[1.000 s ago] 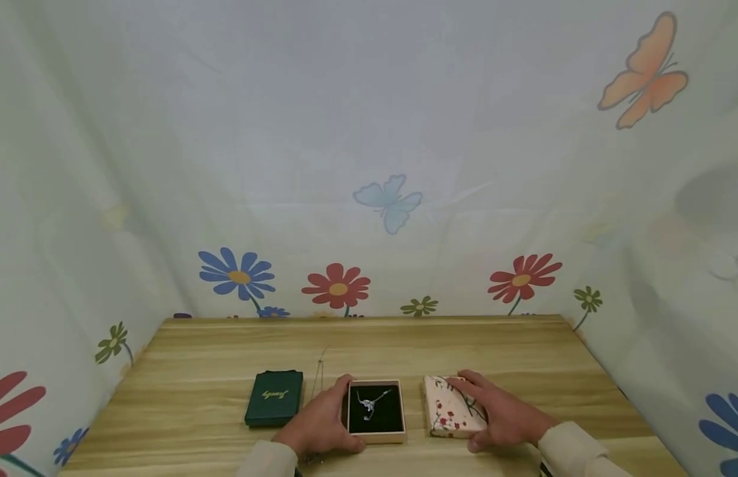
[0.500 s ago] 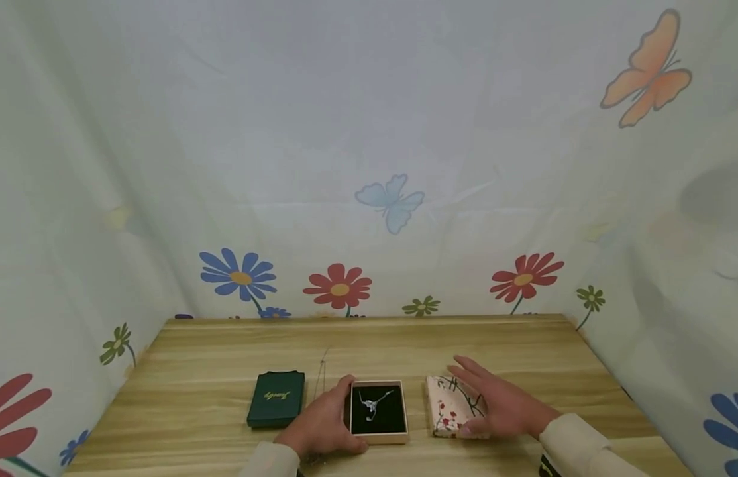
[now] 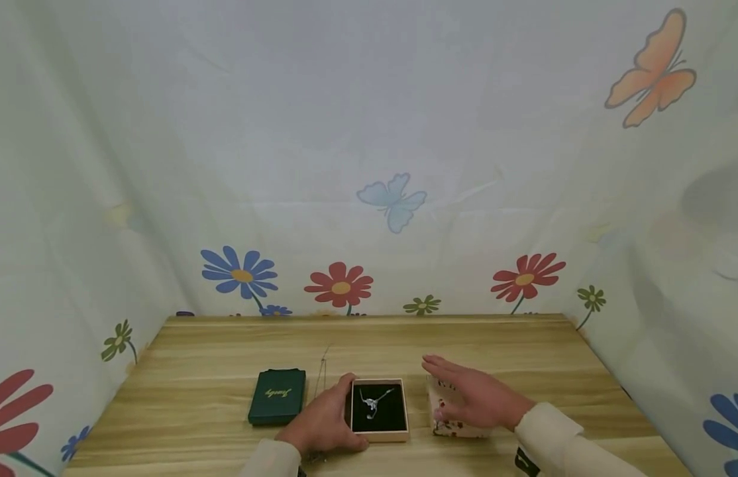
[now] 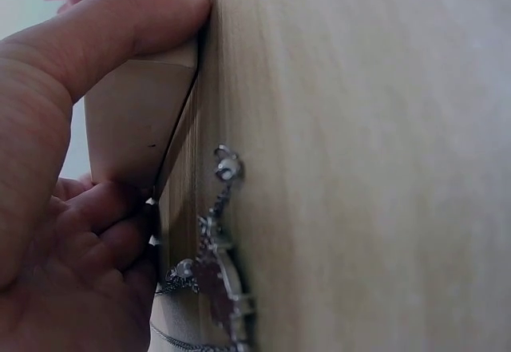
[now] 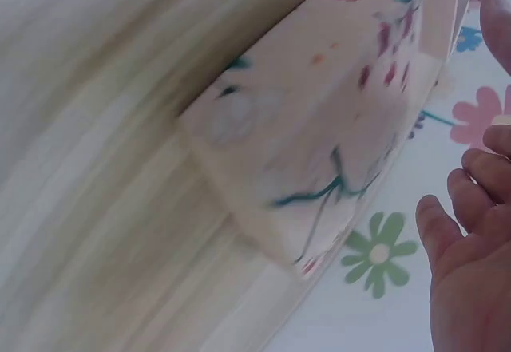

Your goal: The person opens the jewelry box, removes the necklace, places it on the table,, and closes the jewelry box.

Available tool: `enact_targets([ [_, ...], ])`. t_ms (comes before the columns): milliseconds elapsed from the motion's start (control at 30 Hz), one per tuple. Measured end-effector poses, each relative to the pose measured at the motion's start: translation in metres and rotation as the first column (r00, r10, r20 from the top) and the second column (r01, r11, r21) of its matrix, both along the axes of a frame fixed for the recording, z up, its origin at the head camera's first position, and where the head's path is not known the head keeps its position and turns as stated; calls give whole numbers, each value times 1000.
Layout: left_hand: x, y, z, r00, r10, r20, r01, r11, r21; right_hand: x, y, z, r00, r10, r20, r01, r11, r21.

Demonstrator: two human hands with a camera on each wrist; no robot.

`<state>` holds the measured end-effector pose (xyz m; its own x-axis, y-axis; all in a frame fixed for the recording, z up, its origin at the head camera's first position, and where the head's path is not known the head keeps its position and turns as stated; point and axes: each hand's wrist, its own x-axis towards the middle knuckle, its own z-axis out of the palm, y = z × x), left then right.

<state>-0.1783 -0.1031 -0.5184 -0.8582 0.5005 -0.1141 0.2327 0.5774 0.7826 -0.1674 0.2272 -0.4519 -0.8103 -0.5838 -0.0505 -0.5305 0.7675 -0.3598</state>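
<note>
On the wooden table, my left hand (image 3: 327, 419) grips an open jewellery box (image 3: 379, 437) from its left side, thumb at the near edge and fingertips at the far one. Inside, a silver necklace (image 3: 371, 402) lies on black padding. My right hand (image 3: 481, 399) hovers with extended fingers over the flower-printed lid (image 3: 464, 431), covering much of it; the right wrist view shows a gap between the fingers and the lid (image 5: 319, 112). A second, loose necklace (image 3: 322, 376) lies left of the box, partly behind my left hand. Its pendant (image 4: 223, 276) shows in the left wrist view.
A dark green box (image 3: 277, 397) with gold lettering sits on the table left of the loose necklace. Behind the table's far edge hangs a white curtain (image 3: 369, 119) printed with flowers and butterflies, which also closes in both sides.
My right hand has let go of the lid, risen off it and moved left over it. The left hand keeps its grip on the box.
</note>
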Motion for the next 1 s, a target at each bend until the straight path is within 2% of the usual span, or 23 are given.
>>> enact_targets([
  [200, -1, -1, 1, 1000, 1, -5, -1, 1000, -4, 0, -28, 2, 999, 48, -11, -48, 998, 45],
  [400, 0, 0, 1, 1000, -7, -19, 7, 1000, 12, 1, -54, 0, 986, 146, -82, -139, 987, 84],
  [567, 0, 0, 1, 999, -16, -33, 16, 1000, 9, 2, -68, 0, 980, 185, -77, -176, 978, 111],
  [1000, 0, -2, 1, 999, -32, -33, 32, 999, -2, -6, -91, -17, 938, 329, -108, -317, 941, 115],
])
